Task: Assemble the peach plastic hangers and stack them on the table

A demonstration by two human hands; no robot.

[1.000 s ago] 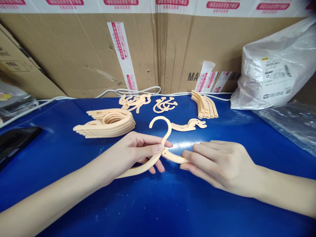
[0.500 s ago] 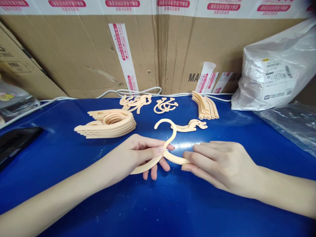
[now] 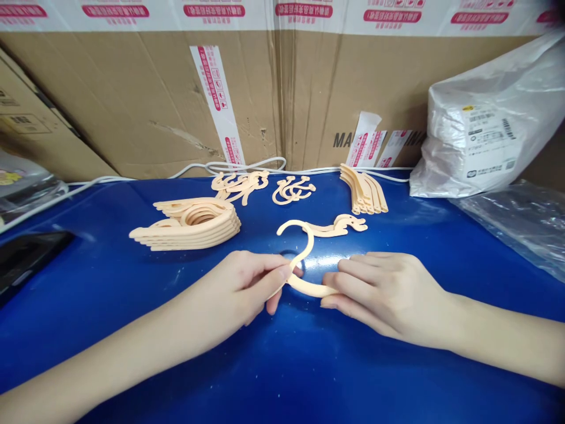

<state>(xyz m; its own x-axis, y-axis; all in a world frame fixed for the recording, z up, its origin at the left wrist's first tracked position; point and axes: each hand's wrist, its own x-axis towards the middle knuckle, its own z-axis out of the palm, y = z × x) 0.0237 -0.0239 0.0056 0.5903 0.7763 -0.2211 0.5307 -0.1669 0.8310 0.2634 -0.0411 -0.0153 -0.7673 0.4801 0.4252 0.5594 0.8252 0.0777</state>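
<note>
Both hands hold a beige hanger (image 3: 311,288) with a curved hook that points up over the blue table (image 3: 282,377). My left hand (image 3: 253,288) pinches it at the hook's base, covering the joint in part and most of the left arm. My right hand (image 3: 388,294) is closed round the outer end of the right arm, whose tip is hidden by the fingers. Just behind the hook lies a loose piece (image 3: 339,226) with a wavy, animal-like outline. To the left sits a stack of folded beige hangers (image 3: 189,227).
Along the back lie small hooks (image 3: 293,189), curved pieces (image 3: 241,185) and a row of hanger arms (image 3: 364,189). A white cable (image 3: 176,174) runs before cardboard boxes (image 3: 154,94). A plastic-wrapped parcel (image 3: 477,129) stands right; a black phone-like object (image 3: 35,256) lies left.
My left fingers have curled in under the hanger, and the left arm is now mostly hidden. The hook sits slightly lower. My right hand keeps its grip; the view has shifted slightly.
</note>
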